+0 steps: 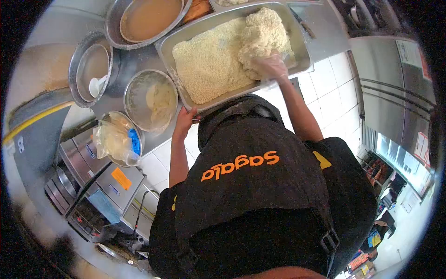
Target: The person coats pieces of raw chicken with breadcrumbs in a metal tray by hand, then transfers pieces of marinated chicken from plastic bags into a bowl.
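On the metal counter stands a deep rectangular steel tray (pixel 183 95), filled with a layer of pale coarse crumbs (pixel 209 60). A heap of crumb-coated food (pixel 265 30) lies in its right part; what is under the coating cannot be told. My right hand (pixel 272 66), in a clear plastic glove, is in the tray at the heap's near side, touching it. Its fingers are partly hidden by crumbs and glove. My left hand (pixel 186 122) grips the tray's near left corner, fingers closed on the rim.
Left of the tray stands a steel bowl with pale batter residue (pixel 132 104). Beyond it are a bowl with a white scoop (pixel 95 86) and a large bowl of brownish liquid (pixel 151 21). A bowl (pixel 121 160) holds plastic bags. A knife (pixel 304 25) lies right of the tray.
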A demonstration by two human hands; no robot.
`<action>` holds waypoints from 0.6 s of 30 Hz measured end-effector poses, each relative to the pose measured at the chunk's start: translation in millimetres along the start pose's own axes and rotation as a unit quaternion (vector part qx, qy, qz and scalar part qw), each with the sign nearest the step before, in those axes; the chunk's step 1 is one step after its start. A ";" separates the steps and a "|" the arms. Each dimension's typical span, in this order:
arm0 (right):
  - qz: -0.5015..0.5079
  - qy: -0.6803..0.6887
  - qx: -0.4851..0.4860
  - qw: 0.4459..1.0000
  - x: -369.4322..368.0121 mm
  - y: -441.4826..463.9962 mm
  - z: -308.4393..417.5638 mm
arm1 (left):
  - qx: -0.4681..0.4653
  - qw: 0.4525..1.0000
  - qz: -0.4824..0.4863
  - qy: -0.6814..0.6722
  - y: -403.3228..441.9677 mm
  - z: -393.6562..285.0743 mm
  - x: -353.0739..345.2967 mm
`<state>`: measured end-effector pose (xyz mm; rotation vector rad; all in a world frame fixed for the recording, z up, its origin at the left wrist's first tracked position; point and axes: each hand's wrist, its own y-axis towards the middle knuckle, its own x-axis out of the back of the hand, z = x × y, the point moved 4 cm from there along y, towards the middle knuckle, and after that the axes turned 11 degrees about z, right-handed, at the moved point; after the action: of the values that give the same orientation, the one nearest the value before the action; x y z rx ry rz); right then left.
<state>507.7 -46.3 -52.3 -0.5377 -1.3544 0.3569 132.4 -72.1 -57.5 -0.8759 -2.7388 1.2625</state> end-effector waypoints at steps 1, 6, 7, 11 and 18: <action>-0.032 0.027 -0.047 0.998 -5.8 6.6 3.3 | 0.001 1.000 -0.002 -0.001 1.4 1.1 0.5; -0.179 0.118 -0.100 0.972 -0.8 12.0 51.0 | 0.006 1.000 -0.002 -0.001 7.8 12.9 6.0; -0.173 0.112 -0.075 0.976 10.3 5.1 64.7 | 0.007 1.000 0.002 0.003 7.5 13.6 6.4; -0.100 0.131 -0.036 0.986 37.4 -16.5 94.0 | 0.002 1.000 0.009 -0.001 8.1 11.3 5.5; -0.058 0.257 0.002 0.965 35.6 -8.2 92.9 | 0.013 1.000 0.009 0.014 5.1 2.8 3.4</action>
<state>422.9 -19.3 -7.1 -0.5020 -0.8769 0.1085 131.4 -69.7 -63.7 -0.9098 -2.6937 1.2743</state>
